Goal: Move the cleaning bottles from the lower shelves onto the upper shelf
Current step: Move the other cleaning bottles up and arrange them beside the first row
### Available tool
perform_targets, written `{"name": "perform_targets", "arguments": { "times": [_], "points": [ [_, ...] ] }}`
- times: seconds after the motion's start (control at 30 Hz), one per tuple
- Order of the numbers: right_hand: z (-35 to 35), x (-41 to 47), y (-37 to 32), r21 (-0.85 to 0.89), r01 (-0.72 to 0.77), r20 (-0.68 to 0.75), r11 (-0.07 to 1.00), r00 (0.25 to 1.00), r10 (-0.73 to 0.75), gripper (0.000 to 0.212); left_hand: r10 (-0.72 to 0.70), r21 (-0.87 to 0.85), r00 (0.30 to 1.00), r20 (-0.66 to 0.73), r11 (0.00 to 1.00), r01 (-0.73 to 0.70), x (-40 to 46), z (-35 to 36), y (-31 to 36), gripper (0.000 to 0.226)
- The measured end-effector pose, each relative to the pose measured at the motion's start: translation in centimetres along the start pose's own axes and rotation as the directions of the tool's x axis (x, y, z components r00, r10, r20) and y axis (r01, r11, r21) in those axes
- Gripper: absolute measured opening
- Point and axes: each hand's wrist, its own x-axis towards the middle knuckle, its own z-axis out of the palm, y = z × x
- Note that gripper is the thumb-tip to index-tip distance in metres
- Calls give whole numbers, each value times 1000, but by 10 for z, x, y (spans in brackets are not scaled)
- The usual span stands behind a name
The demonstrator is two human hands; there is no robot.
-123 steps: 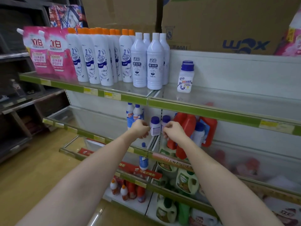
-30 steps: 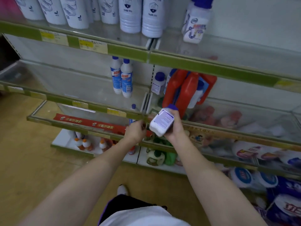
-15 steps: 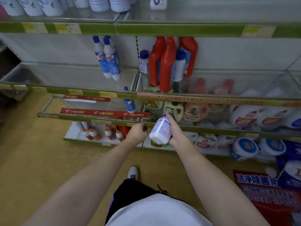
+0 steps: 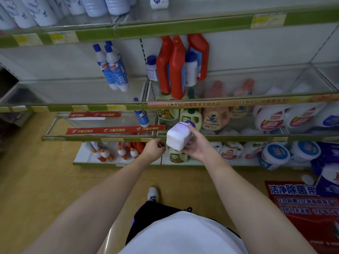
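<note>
The right hand [image 4: 197, 143] grips a small white bottle [image 4: 178, 137] with a purple cap, holding it low in front of the third shelf rail [image 4: 128, 138]. The bottle lies tilted: its base faces toward the person and slightly left, its cap points away and up to the right, so its long axis runs roughly from the near left to the far right. The left hand [image 4: 153, 149] sits just beside the bottle's base, fingers curled closed; I cannot tell whether it holds anything. The upper shelf [image 4: 183, 27] lies well above both hands, at the top of the view, with a matching white bottle [image 4: 159, 2] standing on it. Judging from this, the right hand must lift the bottle up and forward and turn it cap-up. Two similar bottles [image 4: 151, 69] remain on the second shelf beside the red bottles [image 4: 177, 66].
</note>
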Motion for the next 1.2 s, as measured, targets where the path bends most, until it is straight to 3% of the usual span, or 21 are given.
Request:
{"name": "perform_targets", "arguments": {
  "times": [0.1, 0.23, 0.47, 0.6, 0.83, 0.9, 1.03, 1.2],
  "points": [
    [-1, 0, 3, -35, 24, 1, 999, 1000, -24, 62, -49, -106, 998, 26, 993, 51, 3, -1, 6, 12],
    [-9, 1, 1, 28, 13, 37, 1000, 999, -14, 55, -98, -237, 992, 76, 965, 113, 4, 0, 15, 12],
    [-6, 1, -2, 154, -12, -9, 988, 1000, 13, 49, -104, -277, 988, 114, 952, 132, 6, 1, 23, 14],
    [-3, 4, -6, 57, 12, 13, 998, 1000, -13, 44, -111, -328, 988, 110, 934, 142, 6, -6, 28, 12],
    [8, 6, -15, -201, 85, 8, 976, 996, -85, 41, -78, -260, 995, 64, 961, 92, 9, -19, 32, 8],
    [14, 4, -19, -194, 72, 24, 978, 997, -69, 38, -59, -249, 997, 48, 966, 70, 10, -22, 37, 10],
    [26, 0, -28, -107, 32, 75, 994, 997, -24, 53, -36, -246, 999, 12, 969, 38, 12, -27, 50, 12],
    [25, -2, -36, -83, 51, 137, 995, 990, -40, 41, -30, -117, 998, -55, 993, 23, 15, -34, 54, 18]
  ]
}}
